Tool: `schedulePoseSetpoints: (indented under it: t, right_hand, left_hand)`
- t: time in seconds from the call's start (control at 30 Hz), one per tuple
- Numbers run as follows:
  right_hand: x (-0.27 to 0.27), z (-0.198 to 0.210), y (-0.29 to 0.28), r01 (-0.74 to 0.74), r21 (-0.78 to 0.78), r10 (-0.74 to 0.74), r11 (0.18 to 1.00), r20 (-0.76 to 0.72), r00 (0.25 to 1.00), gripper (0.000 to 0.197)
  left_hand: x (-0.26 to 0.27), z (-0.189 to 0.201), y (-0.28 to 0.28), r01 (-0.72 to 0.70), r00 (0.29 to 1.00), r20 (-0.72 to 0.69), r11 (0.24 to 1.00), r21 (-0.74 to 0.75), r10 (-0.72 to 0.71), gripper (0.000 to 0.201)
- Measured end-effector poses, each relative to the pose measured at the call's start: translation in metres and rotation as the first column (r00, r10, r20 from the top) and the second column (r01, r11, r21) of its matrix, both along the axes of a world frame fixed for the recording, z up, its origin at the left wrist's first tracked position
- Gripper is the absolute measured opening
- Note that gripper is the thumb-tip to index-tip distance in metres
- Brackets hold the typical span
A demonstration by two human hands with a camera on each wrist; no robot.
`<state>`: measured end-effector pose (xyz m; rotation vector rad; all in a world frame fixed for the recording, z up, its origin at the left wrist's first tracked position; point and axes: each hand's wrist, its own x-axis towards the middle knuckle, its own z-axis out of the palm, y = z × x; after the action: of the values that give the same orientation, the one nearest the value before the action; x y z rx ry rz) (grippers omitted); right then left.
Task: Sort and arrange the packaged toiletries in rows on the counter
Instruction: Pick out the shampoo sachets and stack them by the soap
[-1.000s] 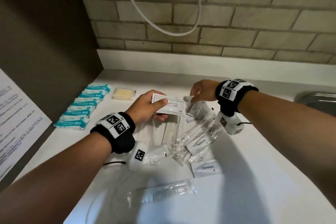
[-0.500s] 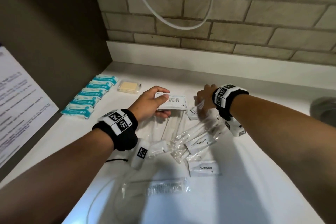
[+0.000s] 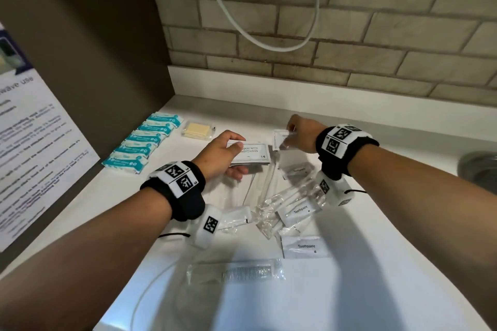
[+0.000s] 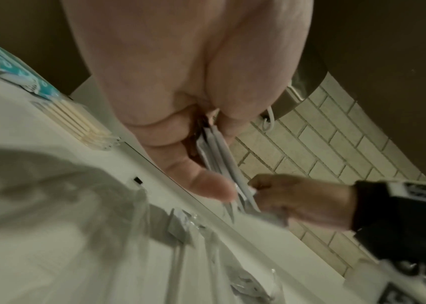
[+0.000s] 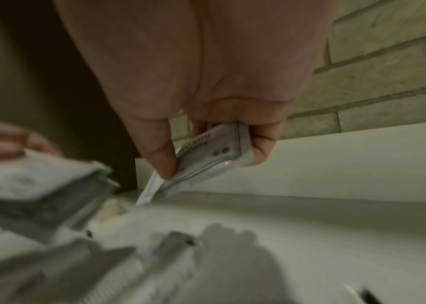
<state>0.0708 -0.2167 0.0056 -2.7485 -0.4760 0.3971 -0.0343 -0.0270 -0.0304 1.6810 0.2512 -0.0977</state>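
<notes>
My left hand (image 3: 228, 154) grips a small stack of white shampoo-with-conditioner sachets (image 3: 250, 153) above the counter; the left wrist view shows the sachets' edges (image 4: 222, 156) pinched between thumb and fingers. My right hand (image 3: 297, 133) pinches another shampoo sachet (image 3: 282, 138) just right of the stack, seen close as a sachet (image 5: 211, 152) between thumb and fingers. Below lie toothpaste sachets (image 3: 302, 247), clear-wrapped toothbrushes (image 3: 290, 196) and a wrapped comb (image 3: 242, 273).
A row of several teal-and-white packets (image 3: 142, 142) lies along the left wall, with a pack of cotton buds (image 3: 197, 130) beside it. A metal sink rim (image 3: 478, 169) sits at the right. A white cable (image 3: 139, 293) loops over the white counter (image 3: 376, 290).
My right hand dipped into the pile, then lifted up and back holding a shampoo sachet beside the stack. The left hand has kept its stack in about the same place.
</notes>
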Motion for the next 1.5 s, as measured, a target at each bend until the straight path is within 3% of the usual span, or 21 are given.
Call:
schedulePoseSetpoints:
  t: [0.17, 0.27, 0.33, 0.43, 0.53, 0.6, 0.7, 0.77, 0.83, 0.9, 1.0, 1.1, 1.23, 1.3, 1.5]
  right_hand:
    - [-0.018, 0.020, 0.031, -0.110, 0.321, 0.105, 0.941, 0.033, 0.994, 0.007]
    - [-0.037, 0.022, 0.057, -0.229, 0.375, 0.270, 0.898, -0.060, 0.961, 0.015]
    - [-0.049, 0.018, 0.076, -0.283, 0.362, 0.329, 0.888, -0.071, 0.942, 0.019]
    - [-0.056, 0.013, 0.098, -0.268, 0.321, 0.281, 0.908, 0.007, 0.960, 0.022]
    - [-0.064, 0.007, 0.118, -0.228, 0.283, 0.202, 0.932, 0.116, 0.972, 0.037]
    - [-0.069, 0.004, 0.126, -0.242, 0.170, 0.216, 0.955, 0.157, 0.964, 0.058]
    - [-0.081, 0.004, 0.141, -0.243, 0.138, 0.253, 0.960, -0.062, 0.965, 0.076]
    - [-0.086, 0.000, 0.149, -0.266, 0.059, 0.272, 0.962, -0.136, 0.953, 0.069]
    - [-0.091, -0.005, 0.161, -0.290, -0.055, 0.283, 0.956, -0.106, 0.953, 0.047]
    - [-0.097, -0.011, 0.172, -0.295, -0.114, 0.285, 0.949, -0.094, 0.954, 0.033]
    - [-0.108, -0.023, 0.190, -0.301, -0.186, 0.294, 0.935, -0.063, 0.954, 0.029]
    - [-0.115, -0.035, 0.205, -0.289, -0.222, 0.289, 0.931, -0.032, 0.957, 0.030]
    - [-0.120, -0.045, 0.218, -0.264, -0.270, 0.267, 0.926, -0.026, 0.963, 0.025]
    - [-0.125, -0.049, 0.223, -0.239, -0.288, 0.242, 0.927, -0.025, 0.970, 0.033]
    - [-0.132, -0.054, 0.230, -0.183, -0.253, 0.178, 0.950, -0.045, 0.983, 0.048]
  left_hand:
    - [-0.007, 0.000, 0.023, -0.102, 0.995, -0.002, 0.994, -0.030, 0.102, 0.013]
    - [-0.013, 0.004, 0.037, -0.128, 0.992, 0.001, 0.986, -0.106, 0.128, 0.018]
    - [-0.018, 0.010, 0.045, -0.143, 0.990, -0.010, 0.971, -0.190, 0.144, 0.031]
    - [-0.025, 0.014, 0.060, -0.040, 0.999, -0.032, 0.973, -0.226, 0.034, 0.047]
    - [-0.032, 0.014, 0.081, 0.031, 0.999, -0.031, 0.994, -0.104, -0.035, 0.018]
    - [-0.033, 0.012, 0.095, 0.036, 0.999, -0.018, 0.998, -0.052, -0.037, 0.025]
    - [-0.038, 0.010, 0.118, 0.091, 0.995, -0.030, 0.995, -0.041, -0.092, 0.033]
    - [-0.042, 0.005, 0.131, 0.146, 0.987, -0.057, 0.989, -0.034, -0.148, 0.041]
    - [-0.046, 0.001, 0.144, 0.223, 0.973, -0.069, 0.974, 0.038, -0.220, 0.043]
    - [-0.046, -0.001, 0.157, 0.326, 0.945, -0.061, 0.905, 0.271, -0.322, 0.037]
    - [-0.044, -0.003, 0.174, 0.399, 0.901, -0.100, 0.718, 0.570, -0.421, 0.031]
    - [-0.046, -0.002, 0.181, 0.410, 0.888, -0.145, 0.609, 0.679, -0.437, 0.031]
    - [-0.054, -0.009, 0.180, 0.421, 0.871, -0.265, 0.351, 0.836, -0.414, 0.032]
    - [-0.056, -0.015, 0.176, 0.439, 0.859, -0.319, 0.256, 0.861, -0.399, 0.032]
    - [-0.056, -0.021, 0.164, 0.484, 0.862, -0.381, 0.320, 0.814, -0.335, 0.044]
